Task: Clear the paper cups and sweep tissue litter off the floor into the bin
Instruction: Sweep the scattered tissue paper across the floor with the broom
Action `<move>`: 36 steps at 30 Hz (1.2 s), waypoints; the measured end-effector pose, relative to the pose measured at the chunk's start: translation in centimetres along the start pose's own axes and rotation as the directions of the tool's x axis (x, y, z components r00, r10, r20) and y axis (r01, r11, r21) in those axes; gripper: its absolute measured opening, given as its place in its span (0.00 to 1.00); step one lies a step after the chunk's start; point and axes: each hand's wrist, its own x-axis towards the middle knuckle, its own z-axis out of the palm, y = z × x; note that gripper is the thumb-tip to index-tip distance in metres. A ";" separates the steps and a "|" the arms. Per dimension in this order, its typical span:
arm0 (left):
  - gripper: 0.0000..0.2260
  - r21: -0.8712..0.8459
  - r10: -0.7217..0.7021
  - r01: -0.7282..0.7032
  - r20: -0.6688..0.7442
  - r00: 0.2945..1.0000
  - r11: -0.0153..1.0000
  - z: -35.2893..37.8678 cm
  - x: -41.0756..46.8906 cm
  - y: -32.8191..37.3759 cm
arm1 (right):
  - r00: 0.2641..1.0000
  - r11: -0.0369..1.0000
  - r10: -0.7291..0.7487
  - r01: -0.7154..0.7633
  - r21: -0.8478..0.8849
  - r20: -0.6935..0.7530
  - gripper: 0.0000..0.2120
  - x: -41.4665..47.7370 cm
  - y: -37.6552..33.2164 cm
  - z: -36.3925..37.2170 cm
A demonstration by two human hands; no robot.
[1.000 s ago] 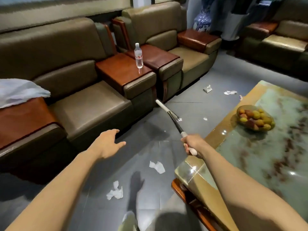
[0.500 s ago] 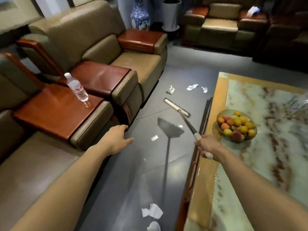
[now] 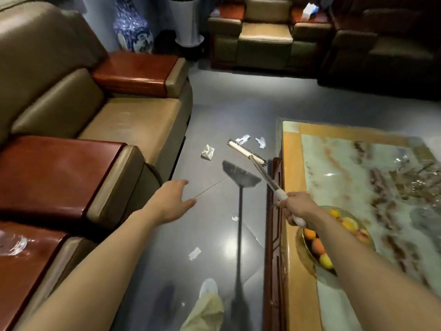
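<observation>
Right grip [image 3: 299, 207] clasps end of broom [image 3: 265, 175], its brush head [image 3: 245, 152] out among tissue scraps [image 3: 208, 152] on floor [image 3: 214, 115] at 12 o'clock beside desk [image 3: 290, 168], presumably to rake them back; left grip [image 3: 171, 201] empty, fingers spread, likely for balance.

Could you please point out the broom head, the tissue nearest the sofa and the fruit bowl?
broom head [image 3: 245, 152], head view, wooden block
tissue [image 3: 208, 152], head view, its middle
fruit bowl [image 3: 301, 247], head view, left rim
</observation>
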 end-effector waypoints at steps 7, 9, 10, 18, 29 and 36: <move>0.29 -0.033 0.009 -0.007 0.057 0.998 0.999 -4.7 18.4 2.8 | 0.999 0.998 0.022 -0.019 0.065 -0.040 0.09 15.4 -11.5 -1.0; 0.29 -0.045 0.027 -0.024 0.051 0.998 0.999 -5.3 23.8 3.9 | 0.998 0.998 0.036 -0.033 0.062 -0.050 0.07 20.4 -14.1 -1.6; 0.29 -0.050 0.034 -0.031 0.049 0.998 0.998 -5.3 26.7 4.5 | 0.998 0.998 0.042 -0.039 0.053 -0.054 0.07 23.1 -15.2 -1.8; 0.29 -0.093 0.030 -0.025 0.057 0.998 0.995 -1.9 45.9 6.1 | 0.993 0.998 0.065 -0.065 0.003 -0.101 0.04 45.0 -19.7 -2.0; 0.28 -0.076 -0.053 0.071 0.209 0.976 0.995 5.3 53.4 4.3 | 0.937 0.947 0.312 -0.320 0.028 0.156 0.25 55.2 -14.4 2.5; 0.28 -0.062 -0.023 0.036 0.205 0.978 0.997 7.4 50.1 2.6 | 0.945 0.947 0.318 -0.314 -0.065 0.079 0.36 52.8 -8.2 4.5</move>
